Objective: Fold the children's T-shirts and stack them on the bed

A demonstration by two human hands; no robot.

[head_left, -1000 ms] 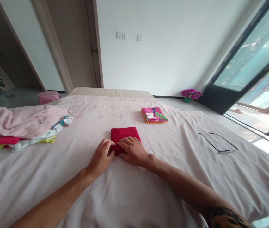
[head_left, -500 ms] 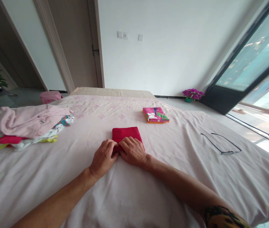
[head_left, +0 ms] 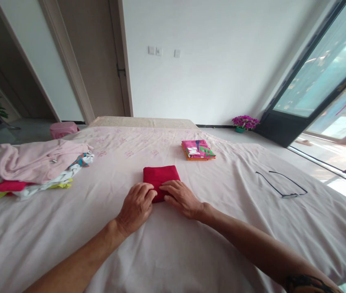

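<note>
A folded red cloth [head_left: 160,177] lies on the pale pink bedsheet [head_left: 173,252] in the middle of the view. My left hand [head_left: 136,207] rests at the cloth's near left corner, fingers together and flat, tips touching the red fabric. My right hand [head_left: 182,198] lies flat on the cloth's near right edge with fingers stretched toward the left hand. Neither hand grips anything; both press on the cloth's near edge.
A heap of loose clothes [head_left: 35,167], pink on top, lies at the left of the bed. A folded pink patterned cloth [head_left: 197,149] sits farther back. A pair of glasses [head_left: 281,184] lies at the right. Pink stool [head_left: 63,129], flower pot [head_left: 245,122], glass door beyond.
Both hands have slid a little toward me along the red cloth's near edge and flattened; more of the cloth shows beyond the fingers. The cloth stays in place.
</note>
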